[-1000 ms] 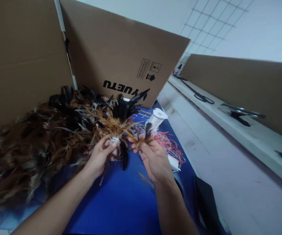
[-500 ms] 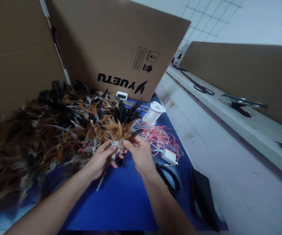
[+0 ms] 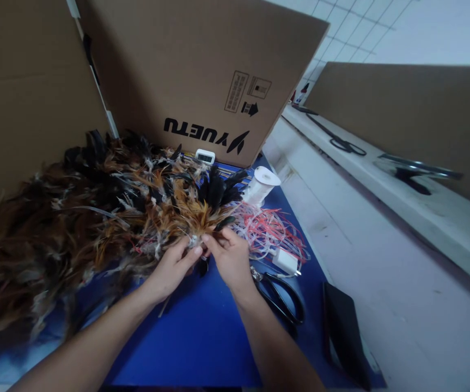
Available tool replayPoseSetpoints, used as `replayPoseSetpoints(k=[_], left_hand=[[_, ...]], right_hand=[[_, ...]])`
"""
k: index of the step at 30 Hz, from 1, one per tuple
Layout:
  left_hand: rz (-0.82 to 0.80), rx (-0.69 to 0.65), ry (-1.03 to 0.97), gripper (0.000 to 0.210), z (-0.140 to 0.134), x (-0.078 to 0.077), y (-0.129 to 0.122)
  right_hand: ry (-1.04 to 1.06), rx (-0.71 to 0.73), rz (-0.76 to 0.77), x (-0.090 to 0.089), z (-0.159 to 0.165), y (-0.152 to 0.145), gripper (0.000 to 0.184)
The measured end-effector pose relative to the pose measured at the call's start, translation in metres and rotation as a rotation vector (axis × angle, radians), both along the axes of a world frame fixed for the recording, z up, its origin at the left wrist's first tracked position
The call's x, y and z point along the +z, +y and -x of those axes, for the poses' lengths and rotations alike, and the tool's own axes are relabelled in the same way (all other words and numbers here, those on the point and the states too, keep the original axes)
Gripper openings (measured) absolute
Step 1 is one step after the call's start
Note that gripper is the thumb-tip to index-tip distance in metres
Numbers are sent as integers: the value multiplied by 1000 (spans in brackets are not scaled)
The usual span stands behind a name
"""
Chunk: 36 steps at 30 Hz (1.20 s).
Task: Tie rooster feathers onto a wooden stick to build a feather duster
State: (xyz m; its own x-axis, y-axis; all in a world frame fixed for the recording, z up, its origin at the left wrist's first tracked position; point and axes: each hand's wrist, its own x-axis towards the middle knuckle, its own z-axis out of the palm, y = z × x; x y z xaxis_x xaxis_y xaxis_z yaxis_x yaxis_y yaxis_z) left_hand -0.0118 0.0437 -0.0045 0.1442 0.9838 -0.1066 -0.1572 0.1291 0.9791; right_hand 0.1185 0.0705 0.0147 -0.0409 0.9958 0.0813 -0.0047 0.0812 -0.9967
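Between my two hands is a bunch of feathers [image 3: 202, 212], brown near its base with long black plumes fanning upward. My left hand [image 3: 177, 265] is closed on the whitish lower end of the bunch from the left. From the other side, my right hand [image 3: 230, 253] pinches the same base with thumb and fingers. A thin stick [image 3: 164, 306] pokes out below my left hand; where it leads is hidden. A big heap of loose brown and black feathers [image 3: 75, 218] spreads to the left and behind the bunch.
Right of my hands lie a tangle of red and clear strips [image 3: 273, 228], a white spool [image 3: 262, 185], a white charger plug [image 3: 286, 262], black-handled scissors [image 3: 281, 299] and a black flat object [image 3: 345, 326]. Cardboard [image 3: 169, 65] stands behind the blue table [image 3: 185, 348].
My left fingers have drawn in closer around the bunch's base, and less of the stick shows below. The whole view has shifted slightly.
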Motion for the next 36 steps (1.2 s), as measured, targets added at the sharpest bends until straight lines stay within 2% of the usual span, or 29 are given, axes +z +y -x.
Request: replayPoseSetpoints(k=[7, 12, 15, 20, 23, 30, 32, 36], left_hand=[[-35, 1, 178, 34, 0, 0, 1], [11, 109, 58, 32, 4, 1, 4], [-37, 212, -93, 29, 12, 4, 9], [-116, 349, -266, 27, 26, 19, 15], [-183, 385, -358, 24, 33, 29, 15], [-312, 386, -481, 14, 45, 43, 10], [-333, 392, -492, 11, 48, 46, 10], [-361, 424, -494, 11, 52, 50, 9]], right_hand=[[24, 8, -20, -4, 1, -2, 12], [62, -85, -67, -1, -15, 2, 24], [-88, -138, -86, -9, -26, 8, 19], [-541, -15, -153, -28, -28, 11, 10], [-722, -9, -224, -31, -25, 9, 12], [-862, -15, -296, -12, -16, 22, 16], [-850, 47, -308, -5, -7, 25, 16], [-870, 272, -264, 0, 23, 17, 15]])
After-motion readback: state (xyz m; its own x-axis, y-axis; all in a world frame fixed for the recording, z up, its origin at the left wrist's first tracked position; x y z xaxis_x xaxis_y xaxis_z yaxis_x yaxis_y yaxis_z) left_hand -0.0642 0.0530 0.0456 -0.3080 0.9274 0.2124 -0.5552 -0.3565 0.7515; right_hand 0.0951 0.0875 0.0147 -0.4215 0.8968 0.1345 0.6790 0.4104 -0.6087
